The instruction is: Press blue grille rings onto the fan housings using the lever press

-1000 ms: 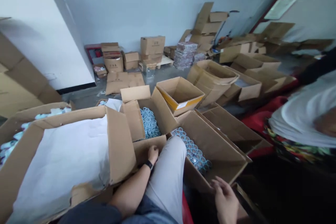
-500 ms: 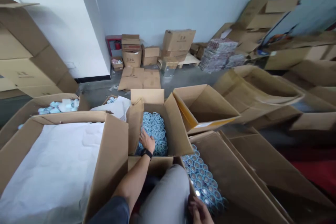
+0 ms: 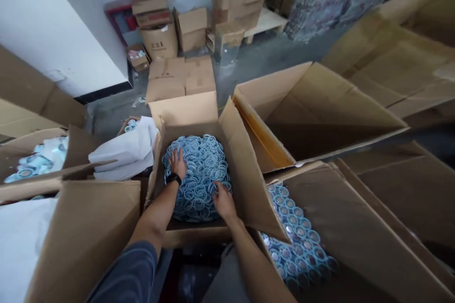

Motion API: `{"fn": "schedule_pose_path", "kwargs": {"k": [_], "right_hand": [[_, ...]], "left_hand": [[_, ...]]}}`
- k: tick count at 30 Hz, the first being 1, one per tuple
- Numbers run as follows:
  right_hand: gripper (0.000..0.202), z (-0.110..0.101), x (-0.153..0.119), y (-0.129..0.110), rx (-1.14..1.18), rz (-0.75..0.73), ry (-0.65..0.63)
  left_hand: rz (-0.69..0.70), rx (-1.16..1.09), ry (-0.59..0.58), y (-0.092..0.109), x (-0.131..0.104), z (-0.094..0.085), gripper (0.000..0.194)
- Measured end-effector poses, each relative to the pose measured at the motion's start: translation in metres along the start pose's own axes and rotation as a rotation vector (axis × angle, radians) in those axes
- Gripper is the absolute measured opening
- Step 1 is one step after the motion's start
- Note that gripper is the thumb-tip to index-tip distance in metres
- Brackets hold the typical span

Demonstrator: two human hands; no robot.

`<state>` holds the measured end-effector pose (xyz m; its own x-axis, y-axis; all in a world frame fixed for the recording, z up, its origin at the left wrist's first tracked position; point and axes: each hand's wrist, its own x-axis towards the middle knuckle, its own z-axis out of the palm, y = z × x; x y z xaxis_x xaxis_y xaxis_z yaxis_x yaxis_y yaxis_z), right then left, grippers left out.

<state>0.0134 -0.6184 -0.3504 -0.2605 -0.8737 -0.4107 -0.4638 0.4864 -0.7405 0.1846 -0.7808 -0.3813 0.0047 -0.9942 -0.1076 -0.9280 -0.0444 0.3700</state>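
A cardboard box (image 3: pixel 245 170) in front of me holds a deep pile of light blue rings (image 3: pixel 201 165). My left hand (image 3: pixel 178 164), with a black band on its wrist, rests on the left side of the pile, fingers spread. On the right side of the same pile, my right hand (image 3: pixel 223 200) reaches in with its fingers bent down at the rings. Whether a ring is between those fingertips is too small to make out. Another carton at lower right holds rows of round pieces with blue rims (image 3: pixel 300 229).
An open carton (image 3: pixel 302 118) stands behind to the right. To the left are a white sheet (image 3: pixel 124 151), a box of blue-and-white pieces (image 3: pixel 39 158), and a carton lined with white (image 3: pixel 24 241). Stacked boxes (image 3: pixel 156 33) stand by the wall.
My right hand has moved from beside the lower-right carton into the box of rings. My left hand has spread on the pile. The view has tilted down and come closer.
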Motion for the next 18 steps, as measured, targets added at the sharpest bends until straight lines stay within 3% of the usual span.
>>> {"fn": "schedule_pose_path", "kwargs": {"k": [3, 6, 13, 18], "right_hand": [[0.041, 0.018, 0.049, 0.027, -0.005, 0.226, -0.019], [0.044, 0.033, 0.098, 0.051, 0.023, 0.410, 0.016], [0.077, 0.071, 0.172, 0.093, 0.020, 0.588, 0.017], [0.092, 0.110, 0.199, 0.078, 0.028, 0.484, -0.087]], "left_hand": [[-0.122, 0.039, -0.100, -0.017, 0.043, 0.037, 0.061], [-0.248, 0.093, -0.179, -0.042, 0.064, 0.068, 0.065], [-0.428, 0.072, -0.194, -0.098, 0.051, 0.117, 0.071], [-0.432, -0.111, -0.175, -0.098, 0.044, 0.137, 0.069]]}}
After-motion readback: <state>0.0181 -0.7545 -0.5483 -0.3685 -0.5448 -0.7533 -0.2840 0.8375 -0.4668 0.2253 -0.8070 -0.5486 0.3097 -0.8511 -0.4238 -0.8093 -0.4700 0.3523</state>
